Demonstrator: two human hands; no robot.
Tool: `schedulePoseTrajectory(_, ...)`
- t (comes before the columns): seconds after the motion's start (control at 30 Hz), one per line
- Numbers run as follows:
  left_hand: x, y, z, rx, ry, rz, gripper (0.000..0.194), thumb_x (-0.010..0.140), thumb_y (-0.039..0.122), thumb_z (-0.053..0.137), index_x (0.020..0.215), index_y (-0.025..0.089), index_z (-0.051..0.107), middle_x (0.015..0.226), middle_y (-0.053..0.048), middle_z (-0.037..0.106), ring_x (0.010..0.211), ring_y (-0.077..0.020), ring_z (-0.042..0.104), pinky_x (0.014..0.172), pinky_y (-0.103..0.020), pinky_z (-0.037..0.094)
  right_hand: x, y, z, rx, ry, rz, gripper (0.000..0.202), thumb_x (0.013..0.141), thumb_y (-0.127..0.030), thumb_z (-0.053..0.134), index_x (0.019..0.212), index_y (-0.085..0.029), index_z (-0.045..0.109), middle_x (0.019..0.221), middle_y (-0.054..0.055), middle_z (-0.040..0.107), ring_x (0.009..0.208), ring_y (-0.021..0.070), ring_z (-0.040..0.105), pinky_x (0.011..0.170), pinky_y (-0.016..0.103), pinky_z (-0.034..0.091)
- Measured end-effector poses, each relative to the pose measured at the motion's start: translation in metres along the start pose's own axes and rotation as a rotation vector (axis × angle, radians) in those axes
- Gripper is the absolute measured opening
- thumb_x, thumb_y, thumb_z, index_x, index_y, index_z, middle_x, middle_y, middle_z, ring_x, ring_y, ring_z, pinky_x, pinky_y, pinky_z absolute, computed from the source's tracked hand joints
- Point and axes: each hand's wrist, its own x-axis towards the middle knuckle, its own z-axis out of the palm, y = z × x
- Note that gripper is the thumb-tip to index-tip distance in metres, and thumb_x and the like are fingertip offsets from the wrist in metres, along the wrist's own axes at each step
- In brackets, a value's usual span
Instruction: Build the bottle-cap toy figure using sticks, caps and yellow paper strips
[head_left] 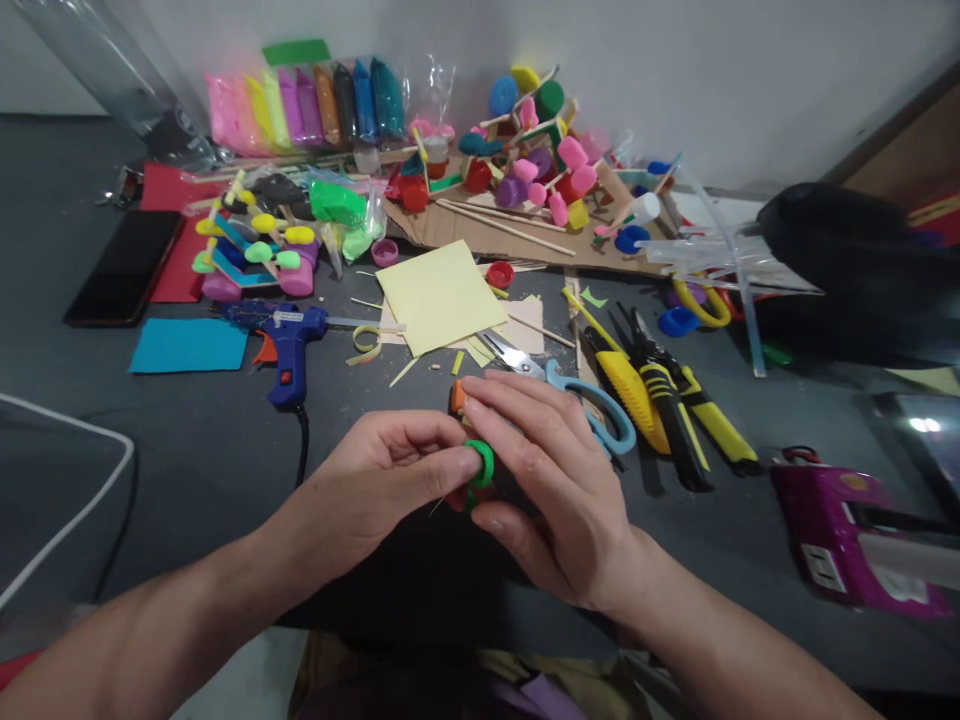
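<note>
Near the table's front edge, my left hand (401, 465) pinches a small green ring-shaped piece (484, 465) between thumb and fingers. My right hand (551, 480) is close beside it on the right, its fingers together over a small orange piece (457, 397) and its thumb below the green piece. Whether the right hand grips the orange piece is hidden. Just beyond the hands lie light-blue-handled scissors (615, 425), partly under the right fingers, and a yellow paper square (442, 297).
A blue glue gun (289, 340) lies left, near a black phone (124, 268) and blue paper (189, 346). Yellow-black pliers (679, 425) and a yellow cutter (634, 390) lie right, before a purple box (832, 535). Colourful clay models stand on cardboard (480, 228) behind.
</note>
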Motion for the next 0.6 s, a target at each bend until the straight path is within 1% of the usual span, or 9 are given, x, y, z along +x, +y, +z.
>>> schedulePoseTrajectory(0.13, 0.001, -0.001, 0.002, -0.083, 0.017, -0.005, 0.014, 0.087, 0.033, 0.073, 0.085, 0.019, 0.071, 0.075, 0.001, 0.063, 0.073, -0.0135, 0.055, 0.071, -0.024, 0.045, 0.001, -0.001, 0.0, -0.016, -0.009, -0.005, 0.049, 0.103, -0.039, 0.048, 0.141, -0.009, 0.051, 0.138, 0.022, 0.063, 0.136, 0.0331, 0.053, 0.11, 0.056, 0.048)
schedulePoseTrajectory(0.23, 0.0, 0.0, 0.004, -0.086, 0.054, 0.015, 0.011, 0.087, 0.029, 0.074, 0.085, 0.019, 0.071, 0.077, 0.002, 0.062, 0.073, -0.0121, 0.053, 0.07, -0.023, 0.045, 0.0, -0.002, 0.001, -0.055, -0.011, -0.005, 0.051, 0.102, -0.041, 0.049, 0.139, -0.006, 0.052, 0.137, 0.022, 0.063, 0.137, 0.0329, 0.052, 0.113, 0.054, 0.046)
schedulePoseTrajectory(0.3, 0.0, 0.0, 0.005, -0.082, 0.079, 0.023, 0.012, 0.087, 0.03, 0.074, 0.083, 0.019, 0.07, 0.076, 0.002, 0.061, 0.071, -0.0114, 0.052, 0.068, -0.022, 0.044, -0.001, -0.002, 0.002, -0.108, -0.025, -0.004, 0.054, 0.102, -0.044, 0.047, 0.141, -0.006, 0.051, 0.139, 0.022, 0.062, 0.138, 0.0328, 0.05, 0.115, 0.054, 0.043)
schedulePoseTrajectory(0.47, -0.001, 0.0, 0.006, -0.158, 0.067, 0.017, 0.011, 0.088, 0.029, 0.073, 0.083, 0.019, 0.07, 0.077, 0.003, 0.063, 0.071, -0.0099, 0.054, 0.068, -0.02, 0.045, -0.003, -0.006, 0.006, -0.267, -0.041, 0.009, 0.064, 0.103, -0.054, 0.041, 0.143, -0.005, 0.048, 0.143, 0.022, 0.06, 0.142, 0.0335, 0.045, 0.121, 0.058, 0.029)
schedulePoseTrajectory(0.6, 0.0, -0.003, 0.008, -0.226, 0.095, 0.018, 0.012, 0.086, 0.028, 0.076, 0.082, 0.018, 0.07, 0.076, 0.003, 0.063, 0.068, -0.0083, 0.052, 0.066, -0.018, 0.044, -0.004, -0.01, 0.01, -0.315, -0.052, 0.027, 0.072, 0.102, -0.057, 0.042, 0.145, 0.001, 0.045, 0.148, 0.026, 0.054, 0.148, 0.0347, 0.036, 0.126, 0.059, 0.017)
